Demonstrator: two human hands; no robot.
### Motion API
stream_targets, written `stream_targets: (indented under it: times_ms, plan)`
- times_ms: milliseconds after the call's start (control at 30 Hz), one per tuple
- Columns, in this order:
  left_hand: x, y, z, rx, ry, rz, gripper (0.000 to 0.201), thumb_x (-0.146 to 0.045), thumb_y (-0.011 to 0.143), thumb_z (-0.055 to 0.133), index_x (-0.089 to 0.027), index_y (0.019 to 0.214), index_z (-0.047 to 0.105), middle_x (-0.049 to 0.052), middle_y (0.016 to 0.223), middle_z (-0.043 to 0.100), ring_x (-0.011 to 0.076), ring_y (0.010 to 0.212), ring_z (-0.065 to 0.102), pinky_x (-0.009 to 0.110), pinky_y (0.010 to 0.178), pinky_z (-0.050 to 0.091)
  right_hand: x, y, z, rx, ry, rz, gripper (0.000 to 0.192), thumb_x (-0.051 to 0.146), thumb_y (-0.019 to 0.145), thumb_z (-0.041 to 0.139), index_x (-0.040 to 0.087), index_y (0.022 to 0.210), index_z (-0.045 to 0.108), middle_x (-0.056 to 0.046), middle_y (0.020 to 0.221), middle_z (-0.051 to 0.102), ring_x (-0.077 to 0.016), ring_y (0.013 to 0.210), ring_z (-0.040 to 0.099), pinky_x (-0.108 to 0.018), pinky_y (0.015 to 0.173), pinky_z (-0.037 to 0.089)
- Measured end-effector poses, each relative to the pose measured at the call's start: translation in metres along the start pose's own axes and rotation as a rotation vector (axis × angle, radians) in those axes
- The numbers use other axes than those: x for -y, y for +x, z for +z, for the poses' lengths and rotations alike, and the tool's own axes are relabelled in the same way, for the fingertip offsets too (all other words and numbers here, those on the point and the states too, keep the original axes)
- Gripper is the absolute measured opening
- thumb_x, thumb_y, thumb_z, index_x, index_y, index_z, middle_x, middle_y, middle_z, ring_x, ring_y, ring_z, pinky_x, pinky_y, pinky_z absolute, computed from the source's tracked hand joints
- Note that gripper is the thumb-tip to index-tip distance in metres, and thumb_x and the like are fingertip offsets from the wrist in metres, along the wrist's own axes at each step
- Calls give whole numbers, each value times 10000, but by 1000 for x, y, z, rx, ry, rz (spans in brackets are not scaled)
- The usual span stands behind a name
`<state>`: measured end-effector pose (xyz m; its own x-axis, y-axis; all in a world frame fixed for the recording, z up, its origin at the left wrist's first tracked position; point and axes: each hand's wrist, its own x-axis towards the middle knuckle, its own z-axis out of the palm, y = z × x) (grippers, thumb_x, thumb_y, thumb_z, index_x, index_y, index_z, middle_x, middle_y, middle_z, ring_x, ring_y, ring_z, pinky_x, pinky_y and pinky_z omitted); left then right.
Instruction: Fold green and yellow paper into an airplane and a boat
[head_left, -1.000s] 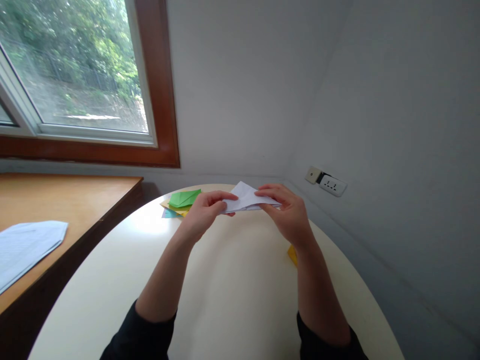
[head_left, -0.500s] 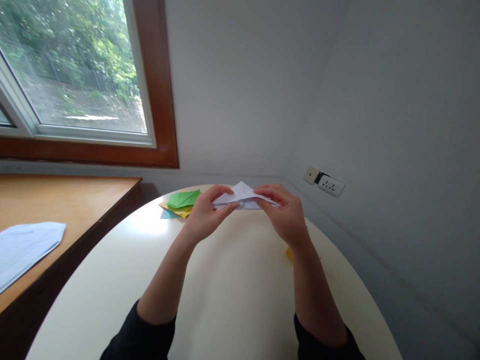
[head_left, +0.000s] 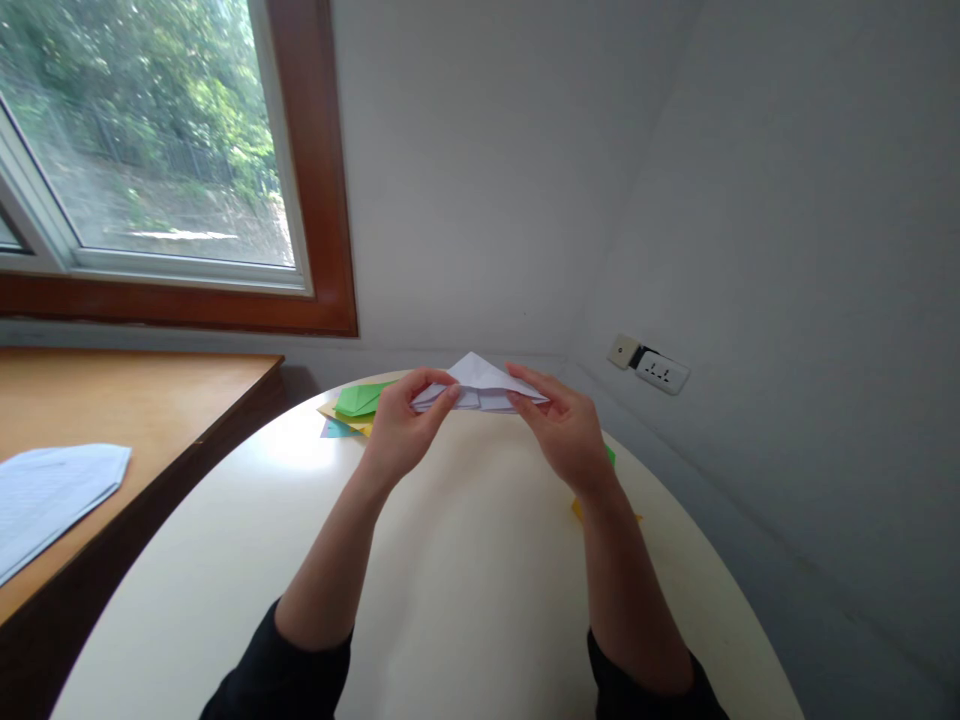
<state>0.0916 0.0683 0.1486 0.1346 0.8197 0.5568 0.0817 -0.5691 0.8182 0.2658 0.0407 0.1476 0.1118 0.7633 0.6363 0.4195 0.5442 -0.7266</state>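
Partly hidden behind right hand (head_left: 570,435): yellow and green paper scraps (head_left: 609,458) on table (head_left: 465,580). Centre frame, folded white paper (head_left: 480,388) pinched by both hands; left hand (head_left: 401,430) grip also clamped.

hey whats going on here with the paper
A person seated at a round white table holds a folded white paper up off it with both hands: the left hand pinches its left end, the right hand its right end. Coloured folded papers lie on the table behind the left hand, and a yellow piece shows by the right wrist.
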Motion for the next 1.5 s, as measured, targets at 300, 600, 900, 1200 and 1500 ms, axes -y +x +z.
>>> stream_targets:
  times_ms: [300,600,900,1200,1500]
  plan:
    - [4,2,1,-51,68,24,165,-323,748,594,-159,730,599,7,724,622,139,694,553,227,609,411,6,-2,-1,-12,-146,-136,235,221,798,556,242,991,687,-47,1009,688,-187,962,614,-363,901,458]
    - [2,1,1,-123,116,28,165,-311,742,592,-165,665,583,-17,635,578,117,613,503,224,579,393,5,-2,1,41,-169,-131,206,234,802,560,246,956,698,-33,994,704,-188,956,624,-362,901,452]
    - [9,3,1,-189,53,59,154,-293,738,589,-156,680,629,-15,606,598,106,568,507,208,532,395,-1,-1,4,-4,-182,-163,180,237,805,560,229,905,709,-37,942,720,-189,909,649,-340,858,478]
    - [18,6,-1,-128,-27,-21,238,-332,737,595,-150,849,701,47,769,689,150,650,600,237,572,457,-9,0,4,-136,-90,-51,230,187,776,541,195,940,702,-46,931,719,-159,740,668,-299,726,522]
    - [16,4,-1,-58,66,-23,183,-268,667,665,-156,810,687,52,843,692,186,780,632,287,716,492,-4,-2,5,-54,-149,-86,253,143,759,503,197,893,711,-38,941,722,-179,895,663,-308,809,523]
